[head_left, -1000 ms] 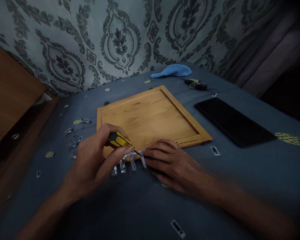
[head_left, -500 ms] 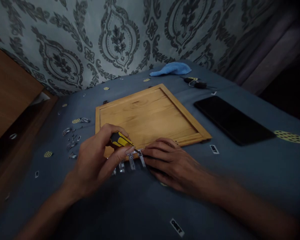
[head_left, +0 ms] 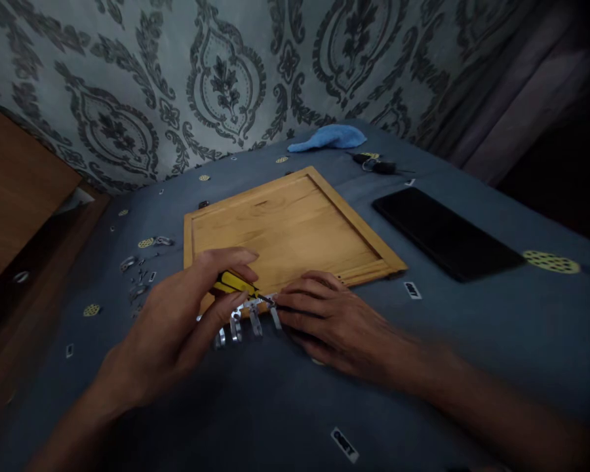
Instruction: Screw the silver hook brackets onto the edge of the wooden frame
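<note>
My left hand [head_left: 177, 328] is closed around the yellow and black handle of a screwdriver [head_left: 236, 283]. The shaft slants down to the right, and its tip meets the rightmost of several shiny metal hooks [head_left: 255, 321]. These hooks stand in a row along the near edge of a framed wooden board [head_left: 275, 223] and overhang it. My right hand [head_left: 334, 321] rests at that edge, fingers bent and pressed together, with the fingertips against the rightmost hook. Any screw under the tip is too small to make out.
Loose metal hooks and small screws [head_left: 137, 282] lie left of the board. A black phone-like slab [head_left: 447, 233] is at its right. Behind are a black tool with a thin shaft [head_left: 378, 164] and a blue cloth [head_left: 329, 137]. Blue patterned fabric [head_left: 216, 413] covers the surface.
My left fingers have shifted on the screwdriver handle, the index finger now reaching further forward over it. The tip stays at the rightmost hook. My right hand keeps its place; the view has moved slightly.
</note>
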Demonstrator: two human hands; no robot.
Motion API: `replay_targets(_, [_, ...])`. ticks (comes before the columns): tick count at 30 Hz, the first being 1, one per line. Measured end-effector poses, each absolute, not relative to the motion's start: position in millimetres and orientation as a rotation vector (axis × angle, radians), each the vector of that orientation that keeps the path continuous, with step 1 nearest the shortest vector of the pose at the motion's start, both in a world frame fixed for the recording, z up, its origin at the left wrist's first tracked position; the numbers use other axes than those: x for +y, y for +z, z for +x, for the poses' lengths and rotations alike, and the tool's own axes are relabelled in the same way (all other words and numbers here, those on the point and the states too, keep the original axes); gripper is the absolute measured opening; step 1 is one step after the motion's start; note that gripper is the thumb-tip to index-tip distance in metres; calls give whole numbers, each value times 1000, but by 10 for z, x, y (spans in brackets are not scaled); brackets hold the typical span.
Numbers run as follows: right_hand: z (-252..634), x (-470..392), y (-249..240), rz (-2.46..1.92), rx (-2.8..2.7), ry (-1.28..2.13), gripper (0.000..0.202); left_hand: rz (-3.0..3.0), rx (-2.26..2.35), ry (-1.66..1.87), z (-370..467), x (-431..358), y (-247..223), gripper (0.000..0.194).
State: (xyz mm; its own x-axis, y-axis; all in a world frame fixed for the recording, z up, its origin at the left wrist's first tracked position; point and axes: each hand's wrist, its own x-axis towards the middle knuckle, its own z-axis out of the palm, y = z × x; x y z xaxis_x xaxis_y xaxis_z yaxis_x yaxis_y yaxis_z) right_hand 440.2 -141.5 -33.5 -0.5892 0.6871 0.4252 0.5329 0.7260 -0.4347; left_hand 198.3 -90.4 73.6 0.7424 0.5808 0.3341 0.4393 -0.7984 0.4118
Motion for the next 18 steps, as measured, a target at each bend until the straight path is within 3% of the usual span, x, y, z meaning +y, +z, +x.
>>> replay_targets(18, [4407, -1411, -318, -888, -2392, 308, 23, 2824, 873, 814, 2094, -903, 692, 23])
